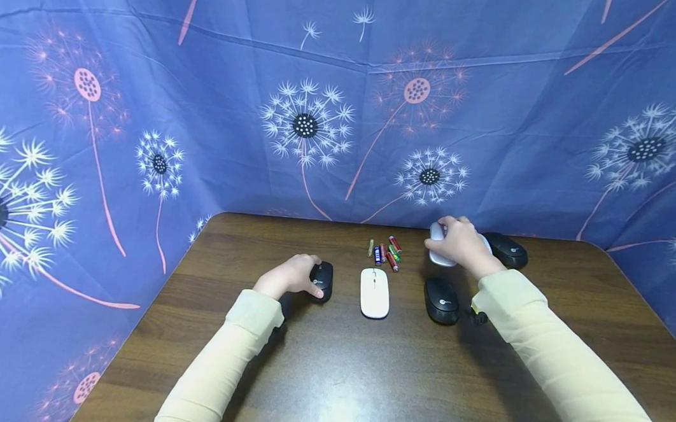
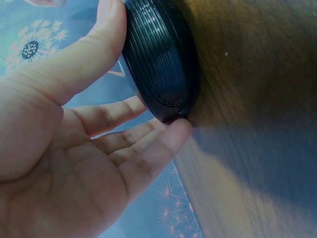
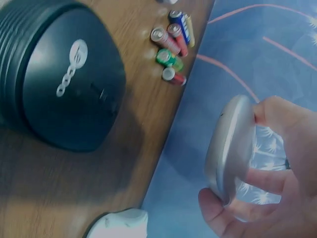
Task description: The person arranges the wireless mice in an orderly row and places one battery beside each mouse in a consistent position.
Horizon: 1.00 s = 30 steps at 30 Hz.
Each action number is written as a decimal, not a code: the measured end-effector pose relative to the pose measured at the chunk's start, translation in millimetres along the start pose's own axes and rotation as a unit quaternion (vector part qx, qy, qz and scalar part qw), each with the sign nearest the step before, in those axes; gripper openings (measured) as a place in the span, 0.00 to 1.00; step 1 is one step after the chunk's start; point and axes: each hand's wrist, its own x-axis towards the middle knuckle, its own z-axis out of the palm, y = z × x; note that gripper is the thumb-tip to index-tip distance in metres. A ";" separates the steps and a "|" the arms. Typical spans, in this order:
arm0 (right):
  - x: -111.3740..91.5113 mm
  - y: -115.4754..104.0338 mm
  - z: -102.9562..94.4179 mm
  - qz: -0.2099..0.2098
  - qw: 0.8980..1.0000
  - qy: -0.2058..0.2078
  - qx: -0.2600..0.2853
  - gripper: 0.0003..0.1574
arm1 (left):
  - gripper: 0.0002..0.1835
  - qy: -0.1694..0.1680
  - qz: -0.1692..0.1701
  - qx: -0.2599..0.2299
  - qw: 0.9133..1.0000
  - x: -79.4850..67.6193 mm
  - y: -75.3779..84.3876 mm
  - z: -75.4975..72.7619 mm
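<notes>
My left hand (image 1: 293, 275) grips a black computer mouse (image 1: 325, 279) at the left of the wooden table, thumb on its near side and fingers round its far end. In the left wrist view the ribbed side of this mouse (image 2: 158, 54) shows between thumb and fingers. Near the table's back edge, my right hand (image 1: 461, 244) holds a silver-grey computer mouse (image 3: 230, 148) between thumb and fingertips. A second black mouse (image 1: 441, 301) lies just in front of my right hand. Between the two hands lies a white mouse (image 1: 374, 294).
Several small batteries (image 1: 393, 253) in various colours lie grouped behind the white mouse. Another black mouse (image 1: 506, 250) rests beyond my right wrist, with a pale mouse (image 1: 486, 244) partly hidden beside it. A blue dandelion-print cloth (image 1: 343, 109) hangs right behind the table (image 1: 307, 362).
</notes>
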 end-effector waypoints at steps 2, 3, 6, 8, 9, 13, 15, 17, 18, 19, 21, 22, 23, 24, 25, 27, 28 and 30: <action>-1.9 -4.2 -0.6 0.002 1.000 -0.003 0.002 0.40 | 0.42 0.000 -0.001 0.000 1.000 0.0 0.1 -0.1; -2.9 -6.5 -1.2 0.002 1.000 -0.005 0.004 0.41 | 0.42 0.000 -0.002 -0.001 1.000 0.0 0.1 -0.1; -5.9 -12.3 -1.8 0.001 1.000 -0.009 0.003 0.41 | 0.42 -0.001 -0.003 -0.003 1.000 -0.1 0.5 0.0; -8.1 -16.1 -2.2 -0.001 1.000 -0.011 0.003 0.41 | 0.42 -0.001 -0.002 -0.003 1.000 -0.1 0.6 0.2; -9.1 -17.9 -2.4 -0.002 1.000 -0.011 0.003 0.42 | 0.42 -0.001 -0.002 -0.004 1.000 -0.2 0.6 0.3; -12.6 -25.1 -2.6 -0.003 1.000 -0.014 0.002 0.42 | 0.42 0.001 -0.001 -0.004 1.000 -0.1 0.1 0.4; -14.2 -28.4 -2.6 -0.004 1.000 -0.016 0.002 0.42 | 0.42 0.002 -0.001 -0.005 1.000 0.0 -0.2 0.5; -16.4 -32.1 -2.8 -0.006 1.000 -0.019 0.003 0.41 | 0.42 0.002 -0.001 -0.005 1.000 0.0 -0.2 0.6; -17.6 -34.0 -3.0 -0.005 1.000 -0.019 0.004 0.41 | 0.42 0.002 0.000 -0.005 1.000 0.1 -0.3 0.7; -18.7 -35.6 -3.3 -0.005 1.000 -0.021 0.005 0.41 | 0.42 0.002 0.000 -0.006 1.000 0.2 -0.2 0.7; -21.0 -39.2 -4.7 -0.005 1.000 -0.025 0.006 0.41 | 0.42 0.002 0.000 -0.006 1.000 0.0 0.0 0.5; -22.2 -41.3 -5.7 -0.005 1.000 -0.027 0.007 0.41 | 0.42 0.002 0.000 -0.006 1.000 0.1 0.0 0.6; -23.4 -43.3 -6.7 -0.005 1.000 -0.029 0.007 0.42 | 0.42 0.002 0.000 -0.007 1.000 0.0 0.1 0.5; -24.6 -45.2 -7.6 -0.006 0.999 -0.031 0.008 0.42 | 0.42 0.002 0.000 -0.007 1.000 -0.1 0.2 0.4; -25.7 -47.1 -8.6 -0.009 0.999 -0.033 0.009 0.42 | 0.42 0.002 0.000 -0.007 1.000 -0.2 0.4 0.4; -28.3 -50.6 -10.2 -0.016 0.999 -0.034 0.011 0.42 | 0.42 0.003 0.002 -0.006 1.000 0.0 0.1 0.6; -29.7 -52.3 -10.6 -0.018 0.999 -0.034 0.012 0.42 | 0.42 0.003 0.002 -0.005 1.000 0.1 0.1 0.6; -32.4 -55.4 -10.7 -0.022 0.999 -0.035 0.014 0.42 | 0.42 0.005 0.003 -0.004 1.000 0.2 0.0 0.6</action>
